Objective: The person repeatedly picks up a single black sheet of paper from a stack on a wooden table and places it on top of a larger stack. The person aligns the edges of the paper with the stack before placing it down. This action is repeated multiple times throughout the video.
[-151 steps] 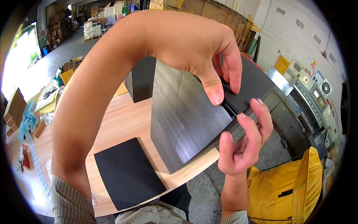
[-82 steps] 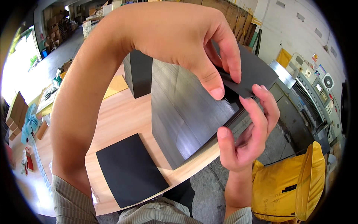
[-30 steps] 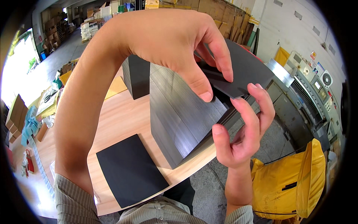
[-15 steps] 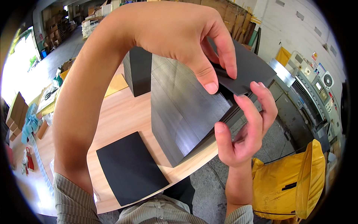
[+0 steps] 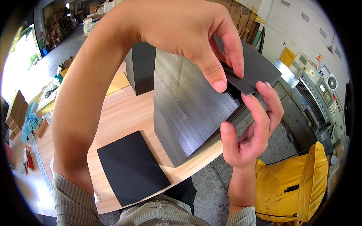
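A tall stack of thin black sheets [image 5: 188,101] stands near the table's right edge, its streaked grey side toward me. Arching over it, my left hand [image 5: 196,41] is closed at the corner of the black top sheet [image 5: 260,66], fingers on its face and thumb at the stack's edge. A dark gap shows under that corner. My right hand [image 5: 252,132] is open beside the same corner, its fingertips close to the sheet's edge and the thumb apart. Whether those fingertips touch the sheet, I cannot tell. Nearer me lies a smaller, low black pile or sheet [image 5: 134,167].
Behind the big stack stands another dark stack [image 5: 143,71] on the wooden table [image 5: 124,116]. Scissors [image 5: 51,90], a light blue cloth [image 5: 30,122] and a red-handled item [image 5: 29,160] lie at left. A yellow bag [image 5: 288,188] is at lower right, with a grey machine [image 5: 313,98] beyond.
Both hands have shifted slightly right in the picture, and the left thumb sits a little further along the stack's edge. The left hand's grip looks the same.
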`<control>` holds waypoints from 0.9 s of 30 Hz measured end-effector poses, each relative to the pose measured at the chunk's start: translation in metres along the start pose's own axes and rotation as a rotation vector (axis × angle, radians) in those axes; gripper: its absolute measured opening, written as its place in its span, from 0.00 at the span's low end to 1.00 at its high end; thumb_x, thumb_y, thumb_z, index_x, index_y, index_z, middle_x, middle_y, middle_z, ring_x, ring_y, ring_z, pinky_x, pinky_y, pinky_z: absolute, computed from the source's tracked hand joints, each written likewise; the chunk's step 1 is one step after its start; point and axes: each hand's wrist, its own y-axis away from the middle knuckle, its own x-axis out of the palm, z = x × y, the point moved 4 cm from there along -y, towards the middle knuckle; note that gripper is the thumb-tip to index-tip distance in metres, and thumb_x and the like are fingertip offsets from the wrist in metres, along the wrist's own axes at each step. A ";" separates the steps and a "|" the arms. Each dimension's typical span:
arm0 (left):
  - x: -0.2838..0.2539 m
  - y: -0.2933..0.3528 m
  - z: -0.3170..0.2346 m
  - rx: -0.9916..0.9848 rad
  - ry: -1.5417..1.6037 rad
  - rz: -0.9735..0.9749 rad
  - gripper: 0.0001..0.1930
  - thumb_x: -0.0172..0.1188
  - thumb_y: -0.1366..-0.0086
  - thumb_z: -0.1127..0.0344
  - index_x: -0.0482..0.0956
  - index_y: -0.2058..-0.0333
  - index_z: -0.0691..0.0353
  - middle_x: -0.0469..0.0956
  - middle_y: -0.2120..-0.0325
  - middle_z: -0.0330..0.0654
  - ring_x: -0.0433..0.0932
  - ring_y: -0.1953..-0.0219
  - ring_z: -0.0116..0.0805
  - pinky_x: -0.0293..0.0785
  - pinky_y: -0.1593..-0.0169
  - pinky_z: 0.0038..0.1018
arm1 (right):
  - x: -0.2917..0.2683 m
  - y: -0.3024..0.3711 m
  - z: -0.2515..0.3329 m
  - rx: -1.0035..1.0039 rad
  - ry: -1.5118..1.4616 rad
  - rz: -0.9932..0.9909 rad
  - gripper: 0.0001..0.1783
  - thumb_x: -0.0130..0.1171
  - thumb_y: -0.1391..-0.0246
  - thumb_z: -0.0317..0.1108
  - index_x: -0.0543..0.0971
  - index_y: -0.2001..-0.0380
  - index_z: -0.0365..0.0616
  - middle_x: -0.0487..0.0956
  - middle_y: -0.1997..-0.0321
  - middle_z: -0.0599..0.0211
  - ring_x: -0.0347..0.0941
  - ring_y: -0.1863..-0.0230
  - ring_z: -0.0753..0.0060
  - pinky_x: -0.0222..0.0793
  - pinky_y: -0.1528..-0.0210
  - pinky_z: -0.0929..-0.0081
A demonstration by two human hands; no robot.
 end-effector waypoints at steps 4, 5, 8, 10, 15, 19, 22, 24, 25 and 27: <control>0.000 0.000 -0.002 0.001 -0.059 -0.003 0.23 0.74 0.37 0.68 0.81 0.46 0.72 0.85 0.54 0.44 0.80 0.53 0.27 0.75 0.45 0.21 | 0.000 0.002 -0.002 -0.001 -0.003 -0.007 0.28 0.73 0.54 0.40 0.81 0.48 0.44 0.72 0.36 0.49 0.65 0.36 0.41 0.60 0.34 0.49; 0.000 -0.001 -0.003 0.002 -0.075 0.003 0.23 0.74 0.37 0.68 0.81 0.46 0.72 0.85 0.54 0.44 0.80 0.53 0.27 0.75 0.45 0.21 | 0.000 0.002 -0.002 -0.001 -0.002 -0.006 0.28 0.73 0.54 0.40 0.81 0.48 0.44 0.72 0.36 0.49 0.65 0.36 0.41 0.60 0.34 0.49; -0.003 0.001 -0.006 0.004 -0.081 0.024 0.23 0.74 0.37 0.68 0.81 0.46 0.73 0.85 0.54 0.44 0.80 0.52 0.26 0.75 0.44 0.21 | 0.000 0.001 -0.002 0.000 -0.006 -0.003 0.28 0.73 0.54 0.40 0.81 0.48 0.43 0.72 0.36 0.49 0.65 0.36 0.41 0.60 0.34 0.49; -0.004 0.000 0.001 0.028 0.019 0.039 0.23 0.73 0.37 0.68 0.81 0.46 0.73 0.85 0.53 0.44 0.80 0.52 0.27 0.75 0.44 0.21 | 0.000 0.000 -0.001 0.000 -0.010 -0.001 0.28 0.73 0.54 0.40 0.81 0.48 0.43 0.72 0.36 0.49 0.65 0.36 0.41 0.61 0.34 0.49; 0.000 -0.002 0.000 -0.027 0.040 0.013 0.22 0.73 0.36 0.70 0.80 0.46 0.73 0.85 0.53 0.44 0.80 0.52 0.27 0.75 0.43 0.21 | 0.000 0.000 -0.001 0.002 -0.008 -0.001 0.28 0.73 0.54 0.40 0.81 0.48 0.43 0.72 0.36 0.49 0.66 0.37 0.41 0.61 0.34 0.49; 0.000 -0.004 0.019 -0.057 0.086 -0.080 0.22 0.76 0.42 0.73 0.83 0.49 0.72 0.83 0.54 0.44 0.81 0.50 0.31 0.76 0.41 0.26 | 0.000 -0.001 -0.001 -0.004 -0.025 -0.019 0.29 0.73 0.54 0.40 0.81 0.47 0.44 0.72 0.36 0.47 0.66 0.37 0.40 0.61 0.34 0.48; -0.001 -0.005 0.026 -0.059 0.083 -0.122 0.21 0.76 0.43 0.74 0.85 0.50 0.70 0.83 0.55 0.44 0.82 0.50 0.33 0.77 0.42 0.27 | 0.000 0.004 -0.002 -0.001 -0.060 -0.065 0.29 0.72 0.53 0.40 0.80 0.47 0.44 0.72 0.36 0.46 0.66 0.37 0.40 0.62 0.34 0.47; -0.001 -0.005 0.025 -0.058 0.080 -0.119 0.21 0.76 0.42 0.74 0.85 0.50 0.70 0.83 0.55 0.44 0.82 0.50 0.32 0.77 0.43 0.27 | -0.004 0.007 -0.002 -0.006 -0.055 -0.074 0.28 0.72 0.52 0.40 0.80 0.47 0.45 0.72 0.36 0.46 0.67 0.37 0.40 0.62 0.34 0.47; -0.001 -0.005 0.024 -0.062 0.079 -0.120 0.20 0.76 0.42 0.74 0.85 0.50 0.70 0.83 0.55 0.44 0.82 0.50 0.32 0.77 0.43 0.27 | -0.004 0.007 -0.002 -0.007 -0.051 -0.074 0.28 0.72 0.52 0.40 0.80 0.47 0.45 0.72 0.36 0.45 0.67 0.37 0.40 0.62 0.34 0.47; -0.001 -0.005 0.023 -0.059 0.072 -0.118 0.20 0.75 0.41 0.74 0.85 0.50 0.70 0.83 0.55 0.44 0.82 0.51 0.32 0.78 0.44 0.26 | -0.005 0.004 -0.001 -0.005 -0.041 -0.055 0.27 0.72 0.52 0.40 0.80 0.48 0.45 0.72 0.36 0.45 0.67 0.37 0.40 0.63 0.34 0.47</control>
